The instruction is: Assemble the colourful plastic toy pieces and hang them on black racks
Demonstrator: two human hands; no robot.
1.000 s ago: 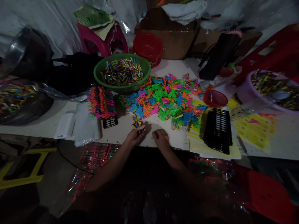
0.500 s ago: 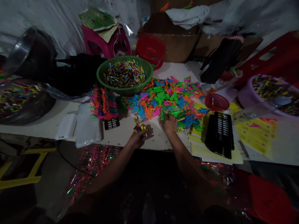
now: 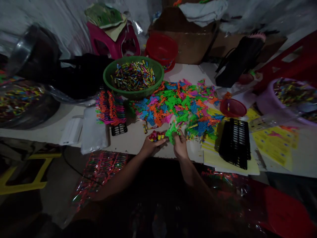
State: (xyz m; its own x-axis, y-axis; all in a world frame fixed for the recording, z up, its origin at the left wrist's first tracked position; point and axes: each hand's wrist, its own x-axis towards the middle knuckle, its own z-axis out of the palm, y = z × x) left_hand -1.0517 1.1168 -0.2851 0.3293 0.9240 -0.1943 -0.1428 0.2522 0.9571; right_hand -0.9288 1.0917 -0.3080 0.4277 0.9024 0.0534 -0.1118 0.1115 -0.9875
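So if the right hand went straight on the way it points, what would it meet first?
Probably the heap of coloured plastic pieces, just beyond the green piece the right hand holds, though depth is hard to judge.

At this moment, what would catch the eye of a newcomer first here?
Most likely the bright heap of plastic pieces on the white table, mid-picture. Next come the green basin of small tubes, behind and left of that heap, and the green piece held in the right hand.
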